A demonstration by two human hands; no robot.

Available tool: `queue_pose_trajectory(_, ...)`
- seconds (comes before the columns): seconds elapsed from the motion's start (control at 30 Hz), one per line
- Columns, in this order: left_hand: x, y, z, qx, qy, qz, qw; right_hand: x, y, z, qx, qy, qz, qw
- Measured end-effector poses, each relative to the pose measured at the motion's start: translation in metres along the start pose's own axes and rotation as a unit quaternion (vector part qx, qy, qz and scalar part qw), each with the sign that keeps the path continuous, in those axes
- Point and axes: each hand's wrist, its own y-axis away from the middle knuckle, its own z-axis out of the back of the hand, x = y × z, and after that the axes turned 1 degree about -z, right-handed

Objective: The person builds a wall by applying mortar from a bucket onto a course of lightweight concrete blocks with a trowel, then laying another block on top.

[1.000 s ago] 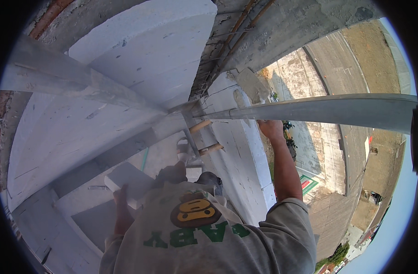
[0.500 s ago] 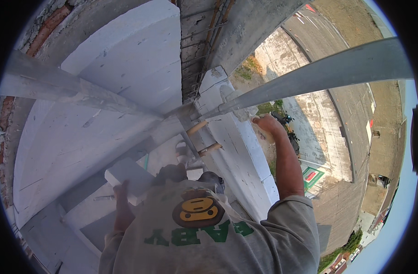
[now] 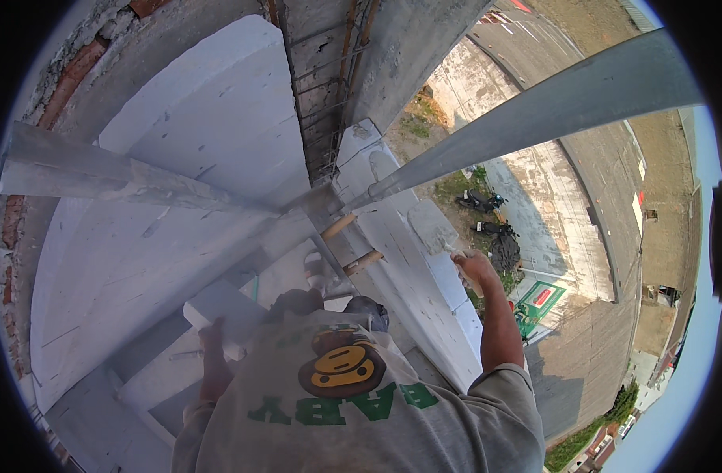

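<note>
My right hand [image 3: 475, 268] is closed on the pale handle of a grey, mortar-coated trowel [image 3: 430, 227], whose blade lies over the white ledge [image 3: 392, 260] at the open side. Low on the left, my left hand [image 3: 212, 335] grips the end of a pale rectangular block [image 3: 223, 303]; my fingers are partly in shadow. A long grey metal pole [image 3: 534, 110] runs above my right hand toward the corner, and another [image 3: 100, 169] crosses the left.
A white block wall [image 3: 179, 126] is left, with exposed rusty bars [image 3: 349, 59] in the concrete above. Two short round wooden pieces [image 3: 361, 262] lie by the corner. Beyond the ledge is a drop to ground with two motorbikes [image 3: 479, 201] and a green board [image 3: 538, 303].
My right hand has moved down from beside the pole, and the trowel blade has come lower along the ledge. The view has shifted. My left hand still grips the block.
</note>
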Motion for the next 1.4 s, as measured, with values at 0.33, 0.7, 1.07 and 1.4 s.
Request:
queue_pose_trajectory(0.33,0.011,-0.011,-0.001,-0.004,-0.021,0.013,1.0,0.097,-0.056,-0.002,-0.188,0.261,0.243,0.915)
queue_pose_trajectory(0.7,0.005,0.013,0.02,-0.021,-0.056,0.03,0.998,0.185,-0.128,-0.027,-0.162,0.271,0.275,0.908)
queue_pose_trajectory(1.07,-0.022,0.017,0.014,0.027,-0.026,0.054,0.998,0.121,-0.129,-0.003,-0.239,0.362,0.373,0.82)
queue_pose_trajectory(1.4,-0.033,0.013,0.002,-0.006,-0.1,-0.002,0.995,0.083,-0.034,0.008,-0.07,0.082,0.118,0.987)
